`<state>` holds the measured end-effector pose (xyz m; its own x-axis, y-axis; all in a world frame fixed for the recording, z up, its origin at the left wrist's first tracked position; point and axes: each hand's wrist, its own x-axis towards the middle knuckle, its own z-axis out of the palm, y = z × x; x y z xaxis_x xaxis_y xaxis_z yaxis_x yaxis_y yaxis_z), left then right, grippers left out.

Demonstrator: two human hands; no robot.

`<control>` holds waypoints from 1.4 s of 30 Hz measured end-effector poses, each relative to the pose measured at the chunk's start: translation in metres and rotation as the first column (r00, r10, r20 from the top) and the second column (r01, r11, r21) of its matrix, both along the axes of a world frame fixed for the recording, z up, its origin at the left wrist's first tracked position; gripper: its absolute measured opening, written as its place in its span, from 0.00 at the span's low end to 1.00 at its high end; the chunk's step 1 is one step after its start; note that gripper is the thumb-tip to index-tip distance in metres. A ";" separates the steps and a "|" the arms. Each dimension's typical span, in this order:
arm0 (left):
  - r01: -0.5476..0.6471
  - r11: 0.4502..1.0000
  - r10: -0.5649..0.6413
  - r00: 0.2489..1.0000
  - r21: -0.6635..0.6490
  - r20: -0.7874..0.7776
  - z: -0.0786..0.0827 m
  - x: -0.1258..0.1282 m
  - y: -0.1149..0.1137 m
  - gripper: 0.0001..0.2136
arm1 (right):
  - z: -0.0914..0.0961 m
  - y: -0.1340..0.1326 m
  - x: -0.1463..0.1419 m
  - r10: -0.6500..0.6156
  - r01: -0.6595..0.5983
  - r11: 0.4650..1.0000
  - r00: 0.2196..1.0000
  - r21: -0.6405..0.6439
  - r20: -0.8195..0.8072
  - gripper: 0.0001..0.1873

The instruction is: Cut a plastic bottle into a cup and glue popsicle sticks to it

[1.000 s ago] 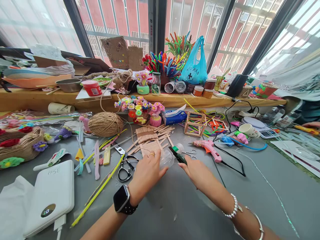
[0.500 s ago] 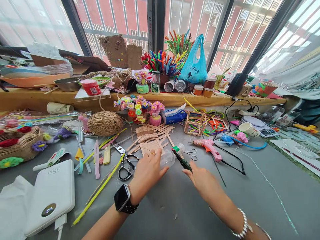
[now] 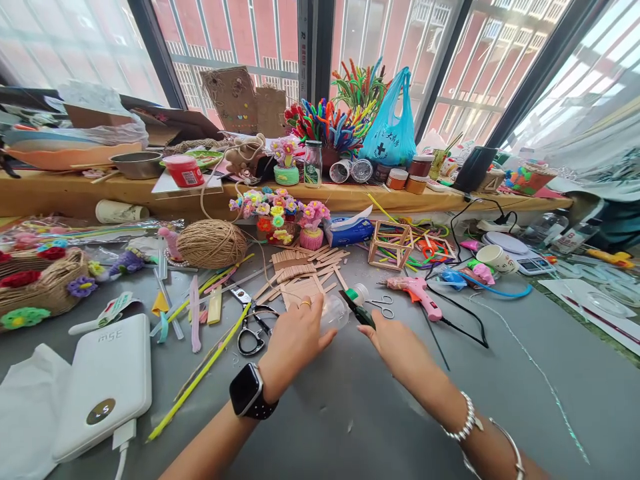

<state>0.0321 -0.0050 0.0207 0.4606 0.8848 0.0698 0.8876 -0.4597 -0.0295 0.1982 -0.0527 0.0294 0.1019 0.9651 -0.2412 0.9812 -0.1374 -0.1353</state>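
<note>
My left hand (image 3: 295,340) wraps around a clear plastic bottle (image 3: 338,309) lying on its side on the grey table, its green-and-white cap end pointing away right. My right hand (image 3: 395,343) grips a dark, green-handled tool (image 3: 356,309) whose tip meets the bottle near its neck. A smartwatch sits on my left wrist and bracelets on my right. Wooden craft sticks (image 3: 300,273) lie just beyond my hands.
Black-handled scissors (image 3: 250,327) lie left of my left hand, small scissors (image 3: 383,305) and a pink glue gun (image 3: 417,293) with its cord to the right. A twine ball (image 3: 211,243), white power bank (image 3: 105,383), stick cube frame (image 3: 390,245) and pipe-cleaner flowers crowd the table.
My right hand drew back a little with the tool, then returned to the bottle's neck. My left hand kept its hold on the bottle.
</note>
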 end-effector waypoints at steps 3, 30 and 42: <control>-0.010 1.000 0.010 1.000 0.012 0.008 -0.001 -0.001 0.000 0.25 | 0.003 -0.001 -0.001 -0.035 0.035 0.998 0.999 -0.043 -0.004 0.16; -0.003 1.000 0.003 1.000 0.011 0.011 -0.001 -0.001 0.000 0.24 | 0.003 -0.005 -0.003 -0.032 0.031 0.999 0.999 -0.019 -0.016 0.16; -0.011 1.000 0.011 1.000 0.014 0.002 -0.003 -0.001 -0.001 0.24 | 0.004 -0.003 -0.001 -0.015 0.014 1.000 0.998 -0.019 -0.066 0.17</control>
